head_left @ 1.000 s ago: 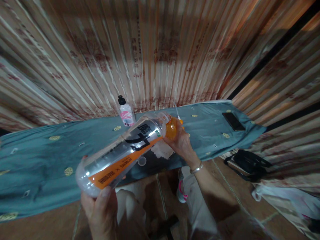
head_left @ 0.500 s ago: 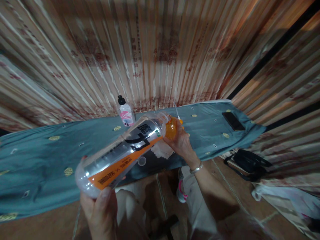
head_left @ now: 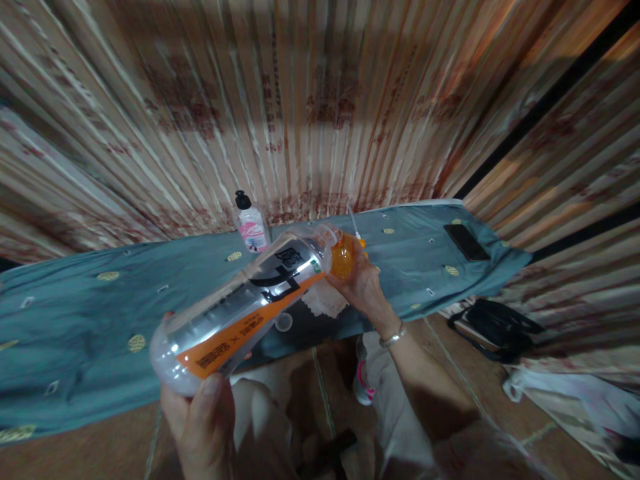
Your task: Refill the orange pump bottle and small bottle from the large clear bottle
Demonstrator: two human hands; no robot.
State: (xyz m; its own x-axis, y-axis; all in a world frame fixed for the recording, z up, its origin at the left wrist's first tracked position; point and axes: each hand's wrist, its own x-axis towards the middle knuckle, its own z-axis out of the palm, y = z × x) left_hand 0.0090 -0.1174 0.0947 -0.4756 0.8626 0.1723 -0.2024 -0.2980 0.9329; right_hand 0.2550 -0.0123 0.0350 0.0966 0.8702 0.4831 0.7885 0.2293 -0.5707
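A large clear plastic bottle [head_left: 245,307] with a silver and orange label lies slanted across my view, its neck up to the right. Around its base, my left hand [head_left: 200,407] is closed with the thumb on the near side. At the neck end, my right hand [head_left: 363,280] is closed on the translucent orange cap [head_left: 342,257]; some of its fingers are hidden behind it. Below the bottle, a crumpled whitish piece [head_left: 325,300] and a small clear round dish [head_left: 284,323] rest on a dark patch of the table.
A pump-top bottle with a pink label [head_left: 253,227] stands at the back of the cloth-covered table [head_left: 90,320]. Behind my right hand is a thin white stick [head_left: 356,228] with an orange part. A phone [head_left: 467,242] lies right; a black bag [head_left: 495,327] sits beyond the table edge.
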